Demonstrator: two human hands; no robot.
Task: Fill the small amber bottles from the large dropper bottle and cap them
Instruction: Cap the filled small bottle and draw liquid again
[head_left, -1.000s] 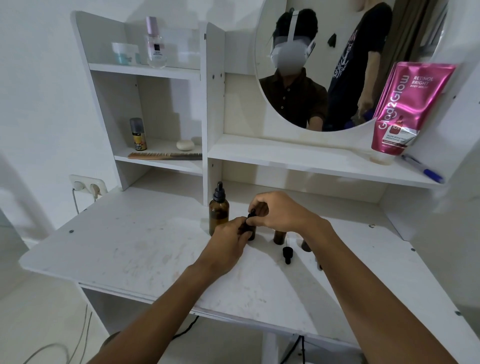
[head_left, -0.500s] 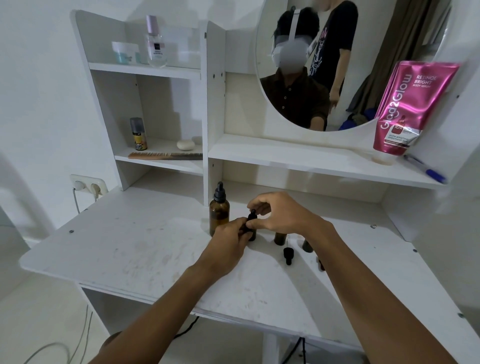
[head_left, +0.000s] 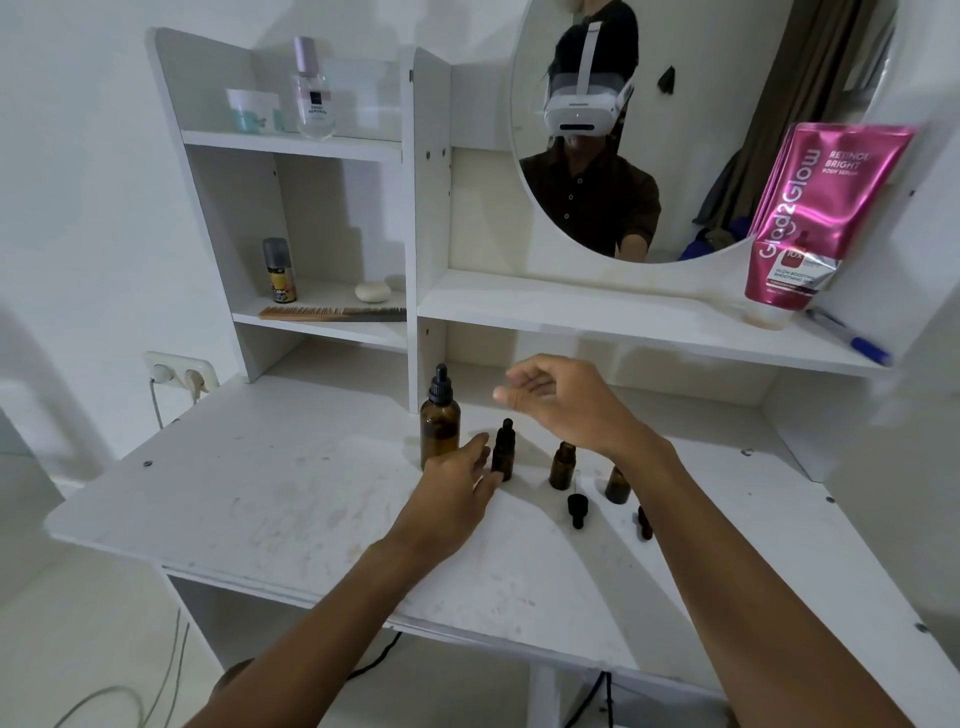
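**Capped small bottle** (head_left: 503, 451): amber, black dropper cap fitted, upright near the middle of the white vanity top (head_left: 270, 499).

**Large dropper bottle** (head_left: 440, 421): amber, capped, upright, just beside the above at its 10 o'clock.

**First open bottle** (head_left: 562, 466): small, amber, uncapped, at 3 o'clock.

**Second open bottle** (head_left: 617, 483): same kind, further out at 4 o'clock, partly behind the right forearm.

**Loose dropper caps**: near cap (head_left: 577, 508) lies at 5 o'clock of the first open bottle. Far cap (head_left: 644, 522) lies against the forearm's edge.

**Left hand** (head_left: 457, 483): at 7 o'clock of the capped small bottle, fingers straight, grasping nothing (fingertips reach the bottle's base; contact cannot be told).

**Right hand** (head_left: 561, 402): raised at 1 o'clock, released, fingers loosely spread, holding nothing.

**Surroundings**:
- 1 o'clock: round mirror (head_left: 727, 104).
- 2 o'clock shelf: pink tube (head_left: 815, 218), with a blue pen (head_left: 852, 340) beside it.
- 11 o'clock shelf: comb (head_left: 322, 313), spray can (head_left: 278, 270), soap (head_left: 372, 291).
- Shelf above that: perfume bottle (head_left: 311, 98), jar (head_left: 249, 109).
- 9 o'clock: wall socket (head_left: 179, 371).
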